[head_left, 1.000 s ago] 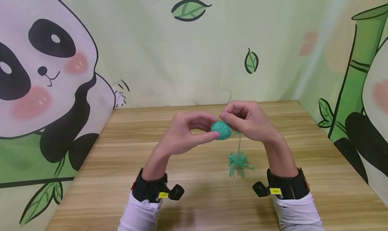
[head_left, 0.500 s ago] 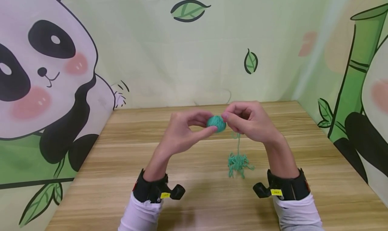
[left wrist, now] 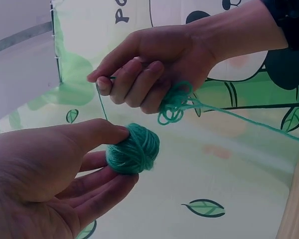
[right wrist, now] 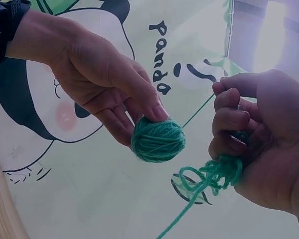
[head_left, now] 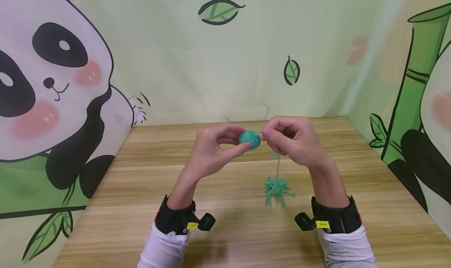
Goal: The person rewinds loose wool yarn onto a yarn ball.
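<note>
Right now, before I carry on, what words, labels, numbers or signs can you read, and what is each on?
"Panda": on the printed backdrop, sideways in the right wrist view.
"Pa": also on the backdrop, cut off by the left wrist view's top edge.
Yellow label at the left wristband: too small to read.
Second yellow label, right wristband: likewise unreadable.

Looks like a small recording booth, screened on three sides by a printed backdrop point(head_left: 243, 72) with cartoon pandas point(head_left: 53, 56) and bamboo point(head_left: 413, 92) round a wood-grain bench point(head_left: 253, 240). Clearly indoors, with a bright lamp point(right wrist: 269, 37) beyond the backdrop.
</note>
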The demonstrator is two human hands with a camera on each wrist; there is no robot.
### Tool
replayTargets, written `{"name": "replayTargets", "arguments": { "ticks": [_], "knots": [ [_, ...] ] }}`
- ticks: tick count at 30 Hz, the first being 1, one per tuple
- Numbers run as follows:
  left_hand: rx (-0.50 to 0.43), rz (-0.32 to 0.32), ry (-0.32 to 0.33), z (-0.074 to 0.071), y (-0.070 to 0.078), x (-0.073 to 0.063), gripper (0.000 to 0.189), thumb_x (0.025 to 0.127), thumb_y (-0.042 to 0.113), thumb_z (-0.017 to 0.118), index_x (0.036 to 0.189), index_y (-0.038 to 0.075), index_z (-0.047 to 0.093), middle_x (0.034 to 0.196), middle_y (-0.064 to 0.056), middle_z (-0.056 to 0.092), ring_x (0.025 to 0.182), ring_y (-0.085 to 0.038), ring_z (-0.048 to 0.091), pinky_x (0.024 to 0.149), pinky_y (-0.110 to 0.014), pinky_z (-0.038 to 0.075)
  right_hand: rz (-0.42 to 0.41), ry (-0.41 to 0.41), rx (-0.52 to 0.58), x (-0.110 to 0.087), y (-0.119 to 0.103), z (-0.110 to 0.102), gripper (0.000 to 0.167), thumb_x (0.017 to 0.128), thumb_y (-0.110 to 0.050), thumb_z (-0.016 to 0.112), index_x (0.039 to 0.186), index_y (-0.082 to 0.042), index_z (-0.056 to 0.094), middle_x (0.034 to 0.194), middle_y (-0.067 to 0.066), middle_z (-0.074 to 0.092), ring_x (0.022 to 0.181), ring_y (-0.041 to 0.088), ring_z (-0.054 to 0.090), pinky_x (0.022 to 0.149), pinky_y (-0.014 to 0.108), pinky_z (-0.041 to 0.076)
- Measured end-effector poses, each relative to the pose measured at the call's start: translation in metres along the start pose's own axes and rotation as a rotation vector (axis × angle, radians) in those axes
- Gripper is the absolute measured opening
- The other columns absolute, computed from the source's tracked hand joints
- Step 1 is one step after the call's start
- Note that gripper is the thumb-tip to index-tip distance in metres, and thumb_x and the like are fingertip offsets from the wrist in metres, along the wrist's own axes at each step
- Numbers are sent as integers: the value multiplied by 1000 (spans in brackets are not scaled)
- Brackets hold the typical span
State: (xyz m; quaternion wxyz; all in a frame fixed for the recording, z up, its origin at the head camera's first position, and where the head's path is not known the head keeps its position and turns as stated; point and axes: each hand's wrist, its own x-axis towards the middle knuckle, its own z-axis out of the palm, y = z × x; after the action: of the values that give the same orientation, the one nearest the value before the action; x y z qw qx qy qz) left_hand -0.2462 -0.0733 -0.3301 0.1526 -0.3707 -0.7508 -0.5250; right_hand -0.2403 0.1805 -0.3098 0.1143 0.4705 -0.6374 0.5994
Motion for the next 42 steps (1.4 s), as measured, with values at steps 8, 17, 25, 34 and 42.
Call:
{"name": "replayTargets", "arguments": {
  "ticks": [8,17,25,34,42],
  "knots": [
    [42,4,29,1,-1,0,29,94,4,91,120,-3,81,110,-17,87,96,-27,87,92,-26,72,-46,21,2,-1,-2,0,25,101,22,52,95,7,72,65,3,53,50,15,41,39,32,28],
    [45,-24,120,1,-3,0,29,95,5,91,121,-3,80,113,-17,85,100,-29,86,93,-27,72,-52,-64,2,0,-1,2,19,111,5,62,95,2,72,65,3,53,51,14,43,40,27,32],
    [-52,-52,211,1,2,0,29,95,3,90,121,-3,79,114,-19,86,104,-30,86,96,-31,72,9,-220,-37,1,3,8,25,105,14,59,99,-4,75,68,4,56,53,13,46,42,23,37],
    [-267,-73,220,-1,7,-1,30,97,-1,84,126,-3,77,119,-22,84,108,-15,83,103,-40,71,71,-345,-123,2,5,11,28,105,11,65,100,-13,78,70,0,60,55,12,46,48,23,37],
    [-369,-74,184,-4,11,-4,32,98,1,83,128,-5,74,114,5,84,108,-15,82,103,-40,71,103,-320,-150,3,13,8,25,105,10,65,99,-10,79,69,2,59,53,11,44,46,22,35]
  ]
}}
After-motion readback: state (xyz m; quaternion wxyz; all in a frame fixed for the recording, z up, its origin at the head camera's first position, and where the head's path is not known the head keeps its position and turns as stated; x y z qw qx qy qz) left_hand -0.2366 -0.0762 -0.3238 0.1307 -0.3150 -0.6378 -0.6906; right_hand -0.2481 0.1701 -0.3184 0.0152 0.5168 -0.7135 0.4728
